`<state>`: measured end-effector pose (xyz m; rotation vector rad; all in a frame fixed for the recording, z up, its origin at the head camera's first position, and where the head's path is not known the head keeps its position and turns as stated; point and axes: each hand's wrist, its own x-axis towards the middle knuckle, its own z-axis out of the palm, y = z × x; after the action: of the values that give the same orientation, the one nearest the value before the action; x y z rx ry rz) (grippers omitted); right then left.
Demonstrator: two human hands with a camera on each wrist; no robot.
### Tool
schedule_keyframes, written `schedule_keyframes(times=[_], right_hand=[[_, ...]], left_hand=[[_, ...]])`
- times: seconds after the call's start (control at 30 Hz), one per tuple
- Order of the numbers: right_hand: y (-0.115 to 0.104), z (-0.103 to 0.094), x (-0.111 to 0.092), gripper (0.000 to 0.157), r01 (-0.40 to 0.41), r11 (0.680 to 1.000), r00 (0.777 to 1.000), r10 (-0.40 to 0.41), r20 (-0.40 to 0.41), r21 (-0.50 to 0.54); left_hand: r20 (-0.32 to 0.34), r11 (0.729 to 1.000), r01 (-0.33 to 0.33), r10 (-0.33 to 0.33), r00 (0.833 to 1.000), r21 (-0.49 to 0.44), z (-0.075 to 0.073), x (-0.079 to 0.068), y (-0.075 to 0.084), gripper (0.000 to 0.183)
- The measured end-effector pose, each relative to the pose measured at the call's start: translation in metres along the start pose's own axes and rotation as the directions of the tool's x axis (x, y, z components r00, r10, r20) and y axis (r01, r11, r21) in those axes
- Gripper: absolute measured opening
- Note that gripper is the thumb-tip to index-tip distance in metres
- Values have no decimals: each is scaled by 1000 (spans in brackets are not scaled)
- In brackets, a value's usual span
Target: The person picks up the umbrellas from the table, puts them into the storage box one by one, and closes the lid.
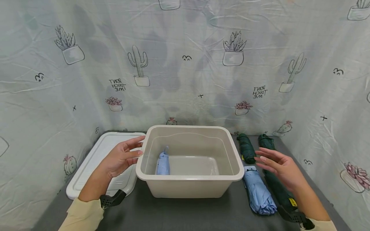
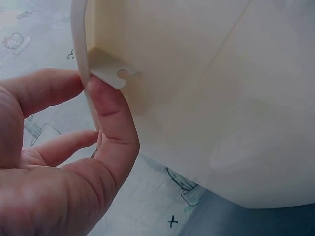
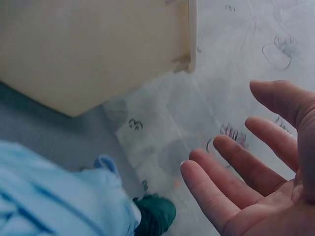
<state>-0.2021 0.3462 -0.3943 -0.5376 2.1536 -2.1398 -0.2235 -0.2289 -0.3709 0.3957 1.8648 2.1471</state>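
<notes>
Gripping the left rim of a beige bin point(image 1: 189, 187), the left hand point(image 1: 119, 158) bends its fingers and thumb around the edge. The right hand point(image 1: 278, 166) grasps nothing, its fingers loosely extended to the left above the bundles and apart from the bin. The bin sits upright in the middle of the dark grey tabletop point(image 1: 185, 215), with 1 small blue bundle point(image 1: 163, 164) inside at its left side. A white lid point(image 1: 95, 157) lies to the left, partly hidden by the left arm. Right of the bin, a short green bundle point(image 1: 246, 149) lies far and a larger blue bundle point(image 1: 260, 192) near. Farther right are dark green wraps point(image 1: 280, 189); the right hand hides part, so 1 piece or 2 cannot be told.
</notes>
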Motion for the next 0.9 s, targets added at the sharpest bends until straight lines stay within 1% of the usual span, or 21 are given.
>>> schedule_keyframes(times=[0.07,0.17,0.3,0.5,0.53,0.6,0.63,0.7,0.73,0.77,0.87,0.9], right_hand=[[5,-5,-3,40,-3,1000,1000,3,-5,-3],[12,-12,-10,40,-29,999,999,28,-37,-19],[17,-19,-19,39,-73,995,991,65,-114,-65],[18,-28,-25,38,-122,977,976,86,-199,-174],[18,-29,-26,38,-136,968,973,91,-212,-212],[17,-30,-27,41,-190,926,962,109,-251,-325],[17,-31,-28,45,-221,896,955,118,-271,-386],[16,-33,-30,55,-290,815,938,139,-316,-502],[16,-34,-31,60,-325,769,929,152,-337,-550],[16,-36,-32,64,-351,731,921,159,-355,-585],[18,-39,-36,66,-393,672,909,181,-375,-628],[18,-40,-37,68,-400,665,908,191,-374,-631]], left_hand=[[2,1000,-2,2,1000,4,-1,0,0,70],[9,1000,-4,4,1000,2,-1,0,0,70],[25,1000,-14,14,1000,-3,0,0,1,71],[26,1000,-24,24,999,6,1,-2,2,70],[25,1000,-24,24,999,9,1,-2,3,70],[19,1000,-19,19,1000,16,1,-2,3,71],[18,1000,-19,18,1000,18,1,-1,3,71],[14,1000,-16,16,1000,22,1,-1,2,72],[11,1000,-13,13,1000,23,1,-1,2,71],[8,1000,-11,10,1000,24,1,-1,2,71],[9,1000,-11,11,1000,26,1,-1,2,71],[8,1000,-10,10,1000,27,1,-1,2,71]])
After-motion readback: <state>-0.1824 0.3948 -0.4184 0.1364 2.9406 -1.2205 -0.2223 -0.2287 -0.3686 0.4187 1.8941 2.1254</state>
